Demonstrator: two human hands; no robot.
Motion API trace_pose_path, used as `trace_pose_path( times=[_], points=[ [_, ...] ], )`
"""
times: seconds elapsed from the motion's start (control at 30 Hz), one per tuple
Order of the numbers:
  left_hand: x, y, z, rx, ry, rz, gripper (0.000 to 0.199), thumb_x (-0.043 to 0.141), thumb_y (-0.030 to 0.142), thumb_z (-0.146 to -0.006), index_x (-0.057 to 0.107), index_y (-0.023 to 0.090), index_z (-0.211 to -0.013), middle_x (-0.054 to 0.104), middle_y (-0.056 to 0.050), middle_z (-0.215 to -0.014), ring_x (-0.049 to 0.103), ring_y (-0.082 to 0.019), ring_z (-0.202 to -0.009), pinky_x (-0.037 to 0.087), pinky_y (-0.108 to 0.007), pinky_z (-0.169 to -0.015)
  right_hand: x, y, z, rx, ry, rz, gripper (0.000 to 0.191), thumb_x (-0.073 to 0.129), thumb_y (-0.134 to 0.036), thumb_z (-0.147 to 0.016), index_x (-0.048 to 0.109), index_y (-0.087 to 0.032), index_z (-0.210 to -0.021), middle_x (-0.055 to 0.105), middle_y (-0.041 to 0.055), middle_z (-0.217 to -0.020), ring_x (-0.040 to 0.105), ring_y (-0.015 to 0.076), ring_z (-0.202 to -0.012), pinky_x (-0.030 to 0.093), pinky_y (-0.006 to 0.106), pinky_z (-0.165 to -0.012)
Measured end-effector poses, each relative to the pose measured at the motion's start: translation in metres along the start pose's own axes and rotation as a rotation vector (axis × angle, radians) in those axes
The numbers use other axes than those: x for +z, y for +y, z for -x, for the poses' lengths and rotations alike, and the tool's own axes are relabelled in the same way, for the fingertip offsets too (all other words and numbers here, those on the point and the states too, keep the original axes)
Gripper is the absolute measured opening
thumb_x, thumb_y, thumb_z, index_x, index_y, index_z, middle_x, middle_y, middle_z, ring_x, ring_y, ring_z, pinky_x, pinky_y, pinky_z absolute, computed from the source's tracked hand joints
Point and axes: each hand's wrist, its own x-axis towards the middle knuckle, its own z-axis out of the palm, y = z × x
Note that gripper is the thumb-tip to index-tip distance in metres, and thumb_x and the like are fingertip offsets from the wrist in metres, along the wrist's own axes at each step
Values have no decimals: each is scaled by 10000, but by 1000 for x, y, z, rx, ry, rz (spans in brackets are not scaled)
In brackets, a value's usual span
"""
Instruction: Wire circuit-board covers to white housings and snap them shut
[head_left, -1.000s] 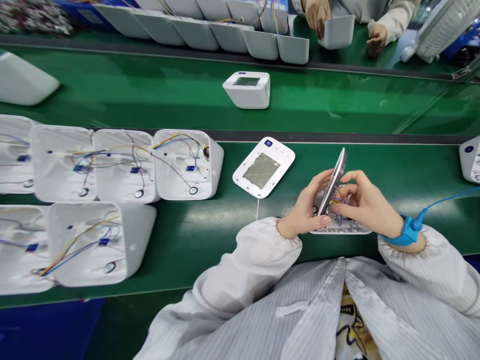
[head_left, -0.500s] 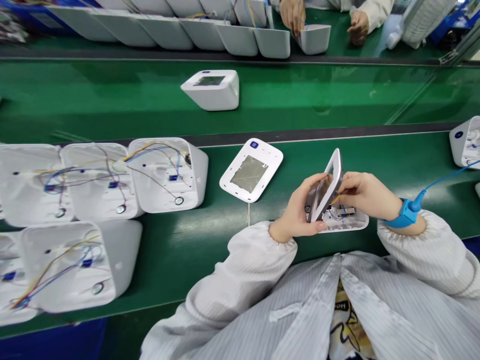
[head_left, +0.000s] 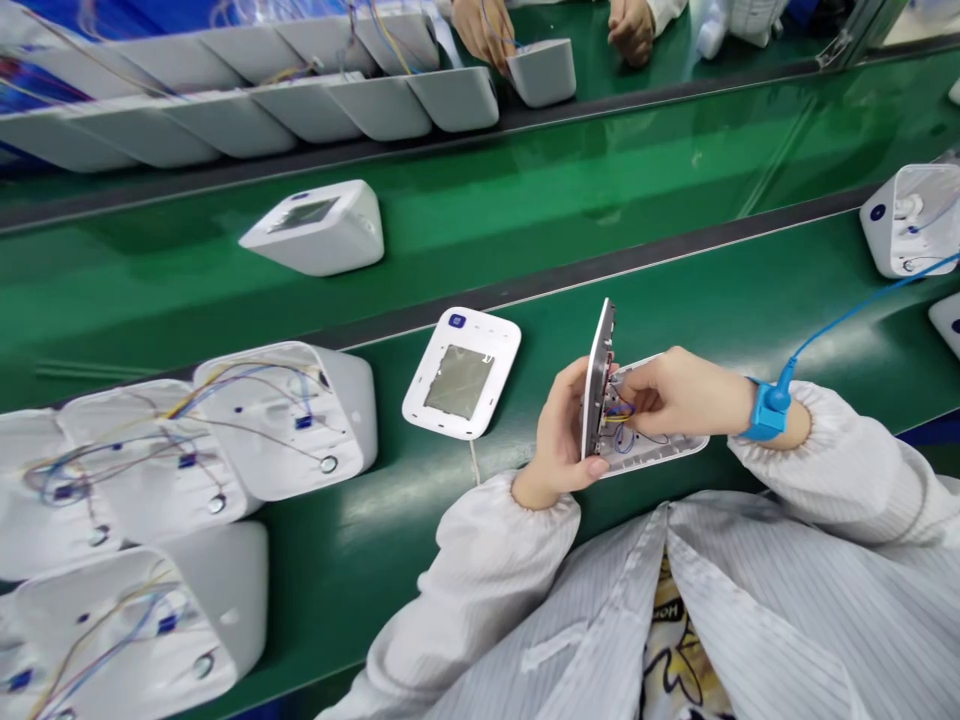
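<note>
My left hand (head_left: 559, 435) grips a white front panel (head_left: 598, 380), which stands nearly upright, seen edge-on. Beside it lies an open white housing (head_left: 660, 455) with small parts inside. My right hand (head_left: 664, 395) reaches over that housing, its fingertips pinched at the thin coloured wires (head_left: 619, 410) between panel and housing. A blue strap (head_left: 769, 410) with a cord circles my right wrist. To the left, a white faceplate (head_left: 506, 370) with a grey screen lies flat on the green table.
Several open white housings (head_left: 360, 410) with wires stand at the left. One closed unit (head_left: 367, 225) sits on the green strip beyond the table. More housings (head_left: 874, 235) are at the right. Across the strip, a person's hands (head_left: 630, 30) are near another row of housings.
The view has turned and shifted. The panel in my left hand has swung more upright, opening wider from the housing. My right hand's fingers have moved in to the wires.
</note>
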Motion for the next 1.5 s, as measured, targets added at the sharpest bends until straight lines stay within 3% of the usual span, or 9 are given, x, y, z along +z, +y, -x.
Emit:
trace_pose_path(
  times=[0.33, 0.5, 0.6, 0.73, 0.87, 1.0, 1.1, 1.33, 1.5],
  points=[
    [-1, 2, 0, 16, -11, -43, 894, 701, 686, -694, 407, 282, -1435, 559, -135, -1374, 566, -345, -1243, 467, -532, -1071, 7, 1, 0, -8, 67, 97, 86, 672, -130, -764, 646, -155, -686, 670, -19, -658, 596, 99, -602, 384, 212, -590],
    [-3, 4, -1, 42, -31, -125, 872, 744, 632, -690, 434, 256, -1414, 482, -145, -1441, 474, -373, -1341, 348, -569, -1156, 12, 14, 2, -128, 137, 425, 121, 598, -137, -835, 701, -160, -895, 708, 25, -769, 580, 135, -628, 329, 260, -591],
    [-3, 3, 0, 36, -39, -105, 920, 754, 628, -680, 382, 255, -1434, 460, -161, -1443, 468, -380, -1343, 332, -592, -1155, 13, 24, 3, -239, 150, 627, 145, 561, -184, -907, 702, -161, -882, 696, 52, -772, 553, 158, -652, 307, 293, -599],
    [-2, 0, 3, 26, -26, -124, 960, 770, 607, -671, 335, 238, -1443, 432, -185, -1448, 436, -391, -1368, 285, -611, -1166, 16, 28, 2, -307, 180, 711, 225, 535, -215, -965, 704, -166, -826, 690, 92, -859, 548, 215, -856, 341, 328, -684],
    [-2, -3, 4, 24, -43, -174, 982, 771, 597, -663, 306, 248, -1454, 413, -186, -1453, 434, -380, -1369, 327, -572, -1146, 18, 25, 2, -212, 288, 725, 204, 552, -254, -961, 718, -164, -883, 646, 147, -1133, 491, 292, -1104, 356, 389, -773],
    [-1, -1, 5, 70, -75, -329, 1014, 808, 513, -633, 301, 239, -1468, 402, -191, -1451, 438, -387, -1363, 344, -567, -1134, 17, 22, 2, -15, 204, 688, 207, 527, -252, -958, 686, -140, -1030, 628, 168, -1126, 528, 286, -1021, 371, 382, -740],
    [1, 7, 5, 126, -81, -510, 1037, 811, 437, -635, 267, 231, -1494, 404, -198, -1446, 438, -404, -1357, 356, -591, -1115, 16, 21, 0, 30, 149, 663, 220, 532, -304, -955, 662, -153, -1048, 633, 158, -1116, 541, 292, -1020, 391, 367, -738],
    [2, 33, 5, 102, -299, -981, 971, 756, 381, -687, 260, 269, -1513, 295, -195, -1490, 399, -423, -1348, 406, -601, -1054, 13, 28, -3, -36, 117, 639, 202, 559, -298, -937, 662, -137, -1004, 654, 158, -1094, 582, 301, -1017, 479, 360, -726],
    [2, 36, 2, 42, -403, -1047, 990, 767, 407, -687, 254, 250, -1519, 272, -213, -1506, 368, -439, -1377, 392, -588, -1069, -22, 46, 0, -241, -96, 289, 193, 622, -127, -845, 719, -178, -1004, 684, 79, -1173, 591, 221, -1140, 472, 347, -970]
  ],
)
